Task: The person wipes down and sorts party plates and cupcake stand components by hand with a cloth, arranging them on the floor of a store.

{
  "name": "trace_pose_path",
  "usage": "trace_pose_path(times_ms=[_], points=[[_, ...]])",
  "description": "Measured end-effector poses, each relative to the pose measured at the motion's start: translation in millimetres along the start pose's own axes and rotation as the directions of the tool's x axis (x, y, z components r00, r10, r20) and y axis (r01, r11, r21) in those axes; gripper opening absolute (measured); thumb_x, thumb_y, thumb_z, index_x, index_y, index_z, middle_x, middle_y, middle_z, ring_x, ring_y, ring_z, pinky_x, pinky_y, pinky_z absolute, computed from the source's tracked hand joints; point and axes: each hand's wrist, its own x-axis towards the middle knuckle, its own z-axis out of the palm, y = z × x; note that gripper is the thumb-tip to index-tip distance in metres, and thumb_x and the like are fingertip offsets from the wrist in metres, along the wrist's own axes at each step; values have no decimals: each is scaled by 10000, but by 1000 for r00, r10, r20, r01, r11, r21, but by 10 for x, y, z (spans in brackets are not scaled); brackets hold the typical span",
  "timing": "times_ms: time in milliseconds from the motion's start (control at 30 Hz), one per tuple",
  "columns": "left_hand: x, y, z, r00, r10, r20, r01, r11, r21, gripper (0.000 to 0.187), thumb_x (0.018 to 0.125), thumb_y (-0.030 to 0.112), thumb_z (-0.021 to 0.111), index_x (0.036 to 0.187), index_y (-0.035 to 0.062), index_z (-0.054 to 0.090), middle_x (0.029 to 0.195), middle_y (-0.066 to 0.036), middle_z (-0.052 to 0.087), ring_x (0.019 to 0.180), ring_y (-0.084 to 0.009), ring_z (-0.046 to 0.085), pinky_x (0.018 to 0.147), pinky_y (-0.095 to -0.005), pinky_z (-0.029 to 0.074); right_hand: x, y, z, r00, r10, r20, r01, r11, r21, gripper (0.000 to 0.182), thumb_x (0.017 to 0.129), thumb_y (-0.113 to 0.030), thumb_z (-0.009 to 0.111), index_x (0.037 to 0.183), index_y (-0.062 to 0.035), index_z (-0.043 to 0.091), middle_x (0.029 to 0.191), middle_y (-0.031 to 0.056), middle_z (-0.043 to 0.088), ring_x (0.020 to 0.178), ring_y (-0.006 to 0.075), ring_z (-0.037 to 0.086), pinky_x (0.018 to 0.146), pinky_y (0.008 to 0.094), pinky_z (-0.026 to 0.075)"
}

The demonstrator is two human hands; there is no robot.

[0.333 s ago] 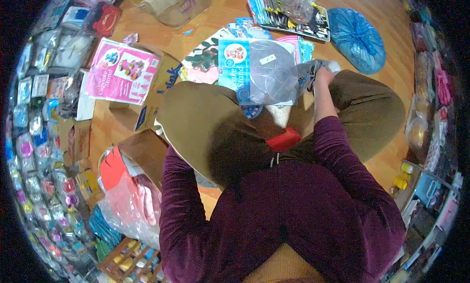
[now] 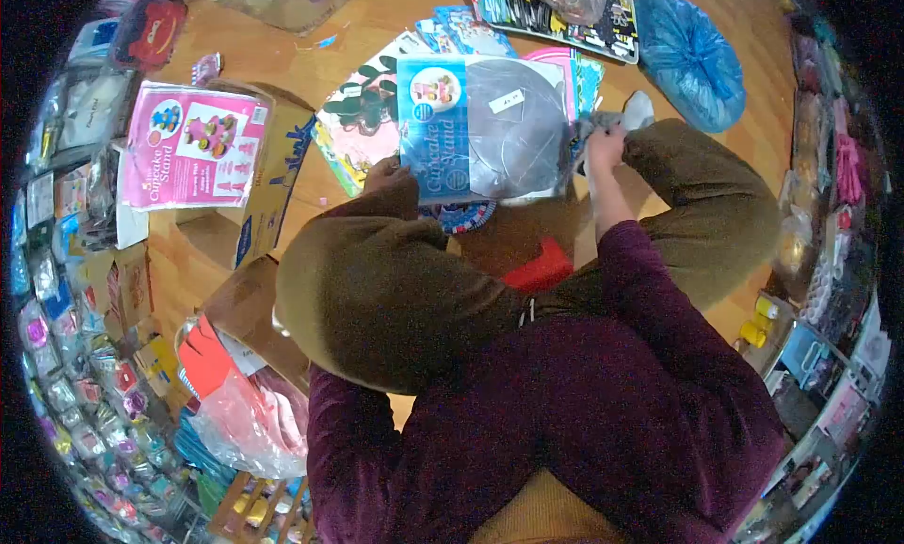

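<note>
My right hand [image 2: 605, 149] is closed round a crumpled grey cloth [image 2: 595, 124] at the right edge of a cupcake stand package [image 2: 432, 153]. This flat package has a blue printed side and a grey disc under clear film, with a white label on it. Beyond my raised knee, my left hand [image 2: 388, 175] shows in shadow at the package's lower left corner; its fingers are too dim to make out their grip. My knee hides most of that forearm. Printed pieces, one with green leaves on pink [image 2: 363, 125], lie partly under the package.
A pink cupcake stand package [image 2: 193, 144] rests on a cardboard box [image 2: 282, 182] at left. A filled tray [image 2: 617, 50] and a blue plastic bag [image 2: 692, 64] lie beyond. A red piece [image 2: 541, 266] is between my legs. Packed goods line both sides.
My left hand has come into view at the package's left corner. The package is turned slightly and sits more level. My right hand with the cloth has shifted a little nearer and left.
</note>
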Motion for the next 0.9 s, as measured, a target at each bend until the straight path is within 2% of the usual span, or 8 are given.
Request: trace_pose_path(times_ms=[133,233,300,433,567,733,800,900], points=[[-9,60,107,996,-83,27,83,996,15,196,790,94,539,956,-10,541,787,-43,582,676,-108,524,604,-259,432,-668,-101,299,921,-184,344,200,980,-13,252,690,-52,477,936,-2,501,955,221,507,895,377,470,775,414,374],[69,-33,185,992,-17,-123,34,990,137,225,775,77,542,990,11,536,820,-44,590,719,-130,535,632,-277,432,-1379,-159,682,635,-715,293,705,691,159,379,684,-43,482,1055,16,436,1129,258,386,1022,415,375,867,457,322],[199,-309,147,993,35,-113,-34,999,18,238,773,76,541,1004,18,534,845,-49,594,744,-144,540,654,-286,430,-1734,-463,861,487,-556,673,612,768,192,523,696,-78,509,1189,-9,350,1305,223,234,1206,377,224,996,419,211],[234,-582,187,988,106,-114,-123,979,-161,259,770,76,538,1025,29,532,883,-56,600,782,-164,547,688,-300,428,-1706,-836,782,237,-746,622,862,457,220,507,733,-146,470,1212,-39,341,1313,169,264,1193,325,276,971,420,240],[74,-349,268,987,14,-157,-36,991,-132,309,795,104,530,1094,40,485,949,-59,586,826,-172,537,732,-316,415,-1088,-559,804,478,-405,780,782,600,-168,533,741,-179,462,1235,-36,323,1303,154,298,1201,282,285,925,422,280],[18,-146,219,996,42,76,-21,968,-252,331,821,150,514,1129,47,452,976,-56,570,831,-159,522,733,-317,409,-531,25,652,656,-580,482,717,678,-159,494,792,-195,453,1219,21,329,1302,215,253,1187,366,263,971,429,232],[131,-357,102,989,-106,101,97,992,84,320,830,167,502,1123,47,461,989,-63,568,846,-162,522,739,-320,407,-653,-185,682,759,-490,428,616,755,-226,500,776,-172,485,1189,66,334,1270,276,254,1157,425,265,978,444,215],[91,-354,174,995,-68,79,66,997,30,319,830,169,502,1123,49,462,986,-63,570,844,-159,522,740,-319,407,-1151,-613,886,551,-687,474,748,659,84,489,760,-173,504,1160,67,359,1235,275,306,1158,418,271,983,431,211]])
